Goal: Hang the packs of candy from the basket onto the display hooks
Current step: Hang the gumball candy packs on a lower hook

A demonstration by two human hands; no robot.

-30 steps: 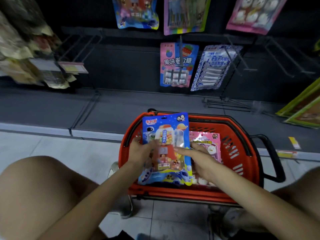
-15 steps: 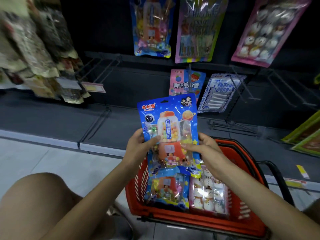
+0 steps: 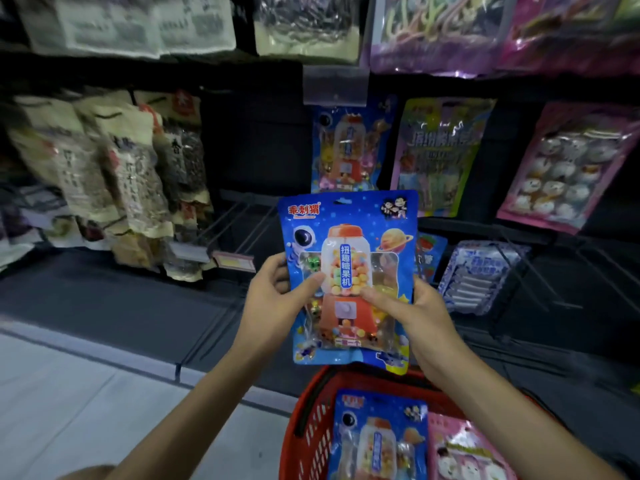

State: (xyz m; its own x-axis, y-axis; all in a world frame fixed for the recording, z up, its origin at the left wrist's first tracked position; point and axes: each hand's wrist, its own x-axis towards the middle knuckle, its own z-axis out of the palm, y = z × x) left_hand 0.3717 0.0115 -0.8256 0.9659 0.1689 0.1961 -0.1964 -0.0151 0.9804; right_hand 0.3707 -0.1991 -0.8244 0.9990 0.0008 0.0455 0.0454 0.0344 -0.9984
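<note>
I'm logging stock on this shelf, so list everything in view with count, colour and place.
held pack: one, blue, centre of view.
hanging blue pack: one, blue, behind it.
green pack: one, yellow-green, right of that.
hanging pink pack: one, pink, far right.
striped pack: one, blue-white, lower right.
snack bags: several, tan, hanging left.
basket: one, red, bottom.
basket blue pack: one, blue, lying in basket.
basket pink pack: one, pink, beside it.
left hand: one, gripping held pack's left edge.
right hand: one, gripping its right edge.

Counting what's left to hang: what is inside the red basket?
Inside the red basket lie a blue gumball-machine pack and, to its right, a pink pack. Anything under them is covered, and the frame cuts off the basket's near part.
</note>
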